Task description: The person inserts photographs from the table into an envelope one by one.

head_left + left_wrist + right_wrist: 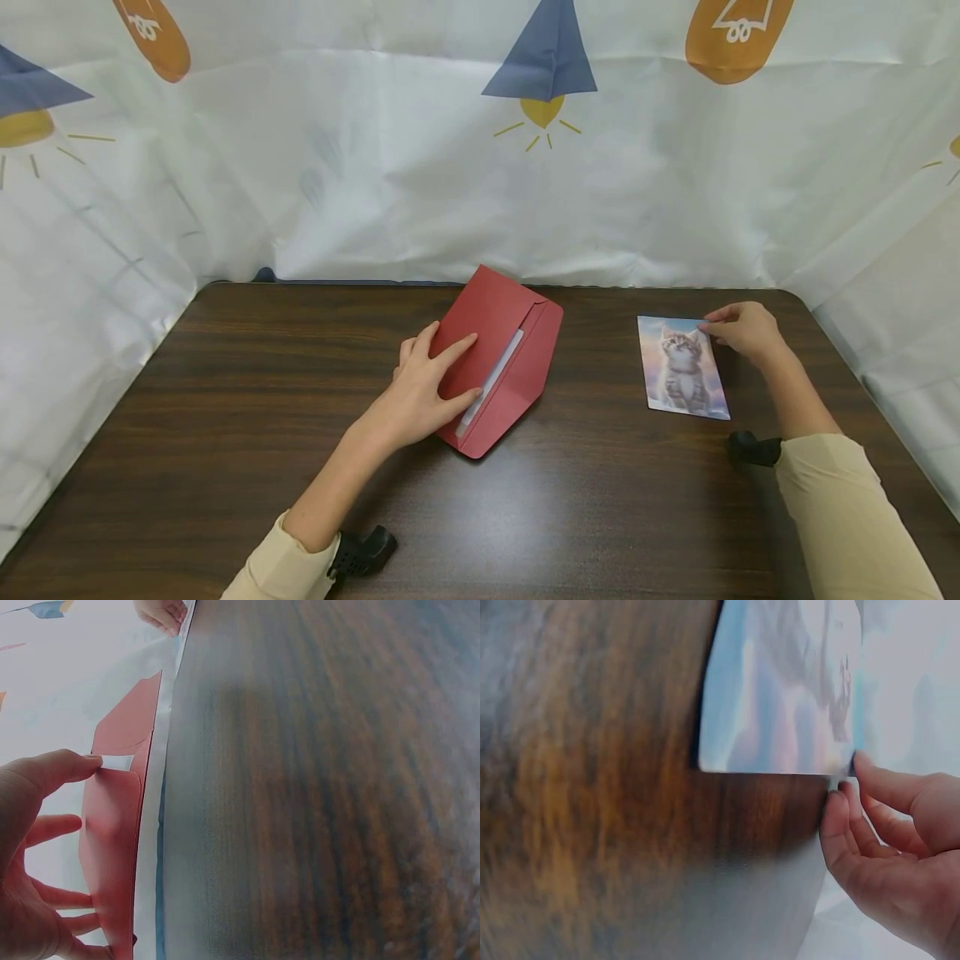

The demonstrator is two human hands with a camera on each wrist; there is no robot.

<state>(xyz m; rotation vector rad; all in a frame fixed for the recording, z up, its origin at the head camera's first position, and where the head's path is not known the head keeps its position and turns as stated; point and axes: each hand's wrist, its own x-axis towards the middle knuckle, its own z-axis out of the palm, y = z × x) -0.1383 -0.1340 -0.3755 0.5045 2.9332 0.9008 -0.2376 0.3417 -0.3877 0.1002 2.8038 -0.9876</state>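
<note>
A red envelope [491, 333] lies tilted near the middle of the table, its pointed flap spread toward the right. A white paper strip [491, 383] shows in its opening. My left hand [420, 392] rests on the envelope with fingers spread; the thumb touches beside the opening, as the left wrist view also shows at the envelope's edge [112, 825]. Over on the right, my right hand [746, 333] pinches the upper right corner of a kitten picture card [682, 367]. In the right wrist view the card [780, 712] extends from between thumb and fingertips.
The dark wood table [247, 400] ends at a white curtain [375, 167] with printed lamps, which hangs behind and along both sides. A black wrist device [363, 552] sits on the left wrist, and another [753, 448] on the right.
</note>
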